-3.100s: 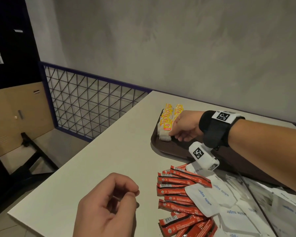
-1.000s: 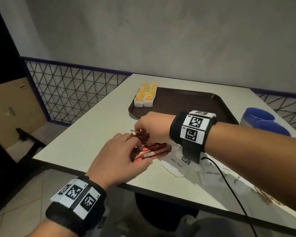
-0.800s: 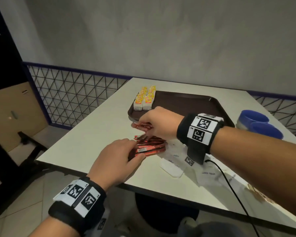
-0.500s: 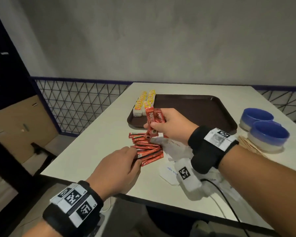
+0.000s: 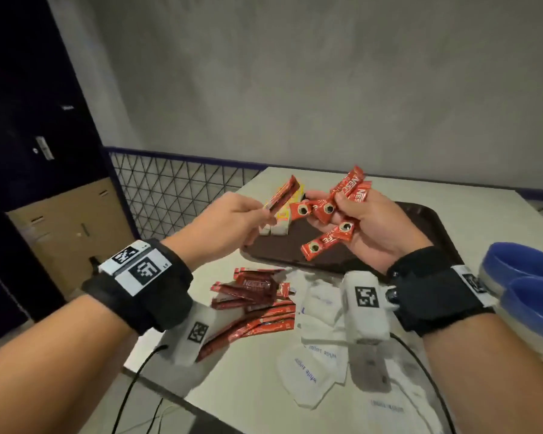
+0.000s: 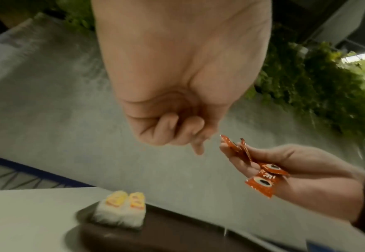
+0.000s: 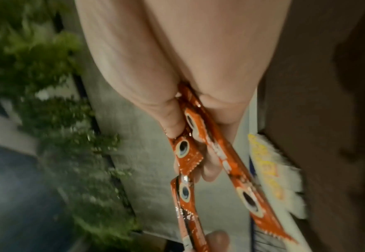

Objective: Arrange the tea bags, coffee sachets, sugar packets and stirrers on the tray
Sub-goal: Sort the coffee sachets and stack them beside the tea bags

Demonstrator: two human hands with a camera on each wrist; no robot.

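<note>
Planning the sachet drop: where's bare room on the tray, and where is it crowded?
The tray is bare right of the tea bags, which fill its left end, though the right hand and its coffee sachets hide part. The near table is crowded: loose coffee sachets and sugar packets.

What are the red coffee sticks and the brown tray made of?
The coffee sachets look like thin shiny foil or plastic film: they glint and have crimped, zigzag ends. The right hand holds several. The tray looks like hard, matte brown plastic with a raised moulded rim, though that is a guess.
</note>
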